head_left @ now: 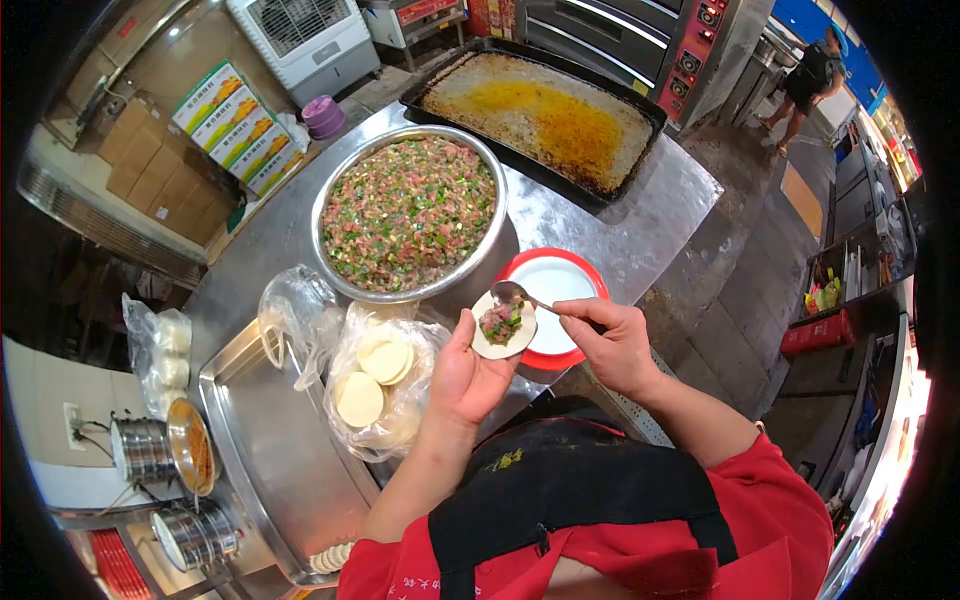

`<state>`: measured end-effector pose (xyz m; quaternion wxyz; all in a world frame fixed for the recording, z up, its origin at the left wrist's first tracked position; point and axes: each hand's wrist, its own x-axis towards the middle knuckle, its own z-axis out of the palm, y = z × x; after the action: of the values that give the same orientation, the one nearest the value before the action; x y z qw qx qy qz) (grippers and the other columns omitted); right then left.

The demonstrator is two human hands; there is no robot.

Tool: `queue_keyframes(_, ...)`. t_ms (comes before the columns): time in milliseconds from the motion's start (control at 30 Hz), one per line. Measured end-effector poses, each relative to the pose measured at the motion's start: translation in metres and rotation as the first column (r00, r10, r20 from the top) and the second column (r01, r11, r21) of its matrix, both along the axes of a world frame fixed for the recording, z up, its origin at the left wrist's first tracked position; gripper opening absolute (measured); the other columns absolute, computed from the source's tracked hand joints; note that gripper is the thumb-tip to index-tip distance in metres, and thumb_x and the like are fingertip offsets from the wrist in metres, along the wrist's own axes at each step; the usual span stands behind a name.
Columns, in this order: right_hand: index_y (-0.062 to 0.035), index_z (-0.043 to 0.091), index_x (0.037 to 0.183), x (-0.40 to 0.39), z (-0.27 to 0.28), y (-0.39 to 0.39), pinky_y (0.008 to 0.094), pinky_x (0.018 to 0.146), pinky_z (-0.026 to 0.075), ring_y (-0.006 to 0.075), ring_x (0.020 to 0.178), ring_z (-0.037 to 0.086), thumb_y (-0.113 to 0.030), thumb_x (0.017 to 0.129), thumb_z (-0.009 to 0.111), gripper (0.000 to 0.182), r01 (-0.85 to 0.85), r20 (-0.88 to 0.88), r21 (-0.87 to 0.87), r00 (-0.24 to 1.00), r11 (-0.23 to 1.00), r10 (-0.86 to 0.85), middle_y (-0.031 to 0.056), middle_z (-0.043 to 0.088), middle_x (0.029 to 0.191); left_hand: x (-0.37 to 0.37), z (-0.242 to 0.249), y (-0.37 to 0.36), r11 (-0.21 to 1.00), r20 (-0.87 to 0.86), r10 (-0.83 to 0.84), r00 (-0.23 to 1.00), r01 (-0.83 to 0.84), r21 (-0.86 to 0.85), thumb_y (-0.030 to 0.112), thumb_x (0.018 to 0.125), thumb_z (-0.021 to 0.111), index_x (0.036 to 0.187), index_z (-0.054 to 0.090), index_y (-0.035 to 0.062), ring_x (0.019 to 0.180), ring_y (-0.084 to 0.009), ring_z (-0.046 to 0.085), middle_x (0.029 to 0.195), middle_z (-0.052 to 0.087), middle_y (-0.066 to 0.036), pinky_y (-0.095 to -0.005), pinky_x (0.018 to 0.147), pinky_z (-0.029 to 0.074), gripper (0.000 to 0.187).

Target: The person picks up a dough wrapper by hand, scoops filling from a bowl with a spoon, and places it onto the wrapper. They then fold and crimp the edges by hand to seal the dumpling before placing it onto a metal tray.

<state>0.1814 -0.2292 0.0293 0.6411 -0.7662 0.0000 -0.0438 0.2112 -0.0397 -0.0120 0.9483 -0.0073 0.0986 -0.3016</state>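
Observation:
A round dough wrapper [491,345] lies across the fingers of my left hand [466,375], which supports it from below. On the wrapper sits a lump of minced meat filling [502,324] with green bits. My right hand [617,343] grips a metal spoon [511,291] by its handle, its bowl at the far edge of the filling. Beneath the spoon stands a white bowl with a red rim [578,259]. Beyond my hands is a large steel basin [322,235] full of the same filling. Stacked wrappers [360,399] rest in a plastic bag [413,424] left of my left hand.
A black baking tray [655,118] with an oily yellow surface covers the table's far side. At left lies a steel tray [290,475] with several dumplings [331,558] at its near end. An oven [600,40] stands behind; another person [815,80] is far right.

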Motion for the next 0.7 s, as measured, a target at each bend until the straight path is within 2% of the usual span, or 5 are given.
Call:
queue_keyframes(200,0.0005,0.067,0.096,0.012,-0.030,-0.031,0.0276,0.063,0.048,0.0130,0.072,0.062,-0.004,0.083,0.061,0.015,0.117,0.089,-0.308,0.992,0.944,-0.094,0.0099,0.068,0.081,0.000,-0.004,0.006,0.981,-0.047,0.033,0.998,-0.023,0.192,0.034,0.101,0.027,0.136,0.033,-0.0069,0.131,-0.0348,0.037,0.139,0.038,-0.025,-0.0448,0.110,0.032,0.054)
queue_keyframes(267,-0.0034,0.065,0.083,0.016,-0.055,-0.046,0.0359,0.059,0.051,0.0268,0.067,0.064,-0.010,0.079,0.059,0.010,0.011,0.105,-0.798,0.987,0.602,0.122,0.0132,0.063,0.075,-0.001,-0.004,0.006,0.972,-0.044,0.041,0.998,-0.030,0.233,0.035,0.101,0.027,0.136,0.032,-0.0064,0.130,-0.0347,0.038,0.139,0.038,-0.025,-0.0447,0.110,0.033,0.054)
queue_keyframes(433,-0.0060,0.060,0.075,0.004,-0.074,-0.050,0.0440,0.059,0.050,0.0345,0.066,0.062,-0.013,0.074,0.060,0.007,-0.214,-0.121,-0.907,0.957,0.363,0.262,0.0131,0.061,0.073,0.003,-0.009,0.009,0.969,-0.042,0.061,0.997,-0.049,0.243,0.037,0.102,0.026,0.133,0.038,-0.0025,0.126,-0.0348,0.043,0.135,0.044,-0.022,-0.0447,0.106,0.037,0.052)
queue_keyframes(600,-0.0006,0.063,0.079,0.009,-0.027,-0.054,0.0390,0.055,0.049,0.0286,0.064,0.064,-0.008,0.076,0.060,0.009,0.033,0.166,-0.781,0.974,0.623,0.156,0.0131,0.063,0.071,0.003,-0.006,0.003,0.933,-0.023,0.085,0.996,-0.071,0.354,0.035,0.102,0.027,0.133,0.038,-0.0033,0.127,-0.0346,0.043,0.135,0.044,-0.022,-0.0449,0.107,0.036,0.051)
queue_keyframes(700,0.0011,0.068,0.093,0.009,0.015,-0.038,0.0298,0.058,0.048,0.0163,0.062,0.064,-0.004,0.081,0.060,0.016,0.043,0.040,-0.310,0.999,0.950,-0.032,0.0153,0.067,0.075,0.002,-0.003,-0.002,0.909,0.033,0.059,0.998,-0.068,0.412,0.034,0.102,0.028,0.133,0.038,-0.0038,0.127,-0.0336,0.042,0.135,0.044,-0.022,-0.0452,0.108,0.035,0.050)
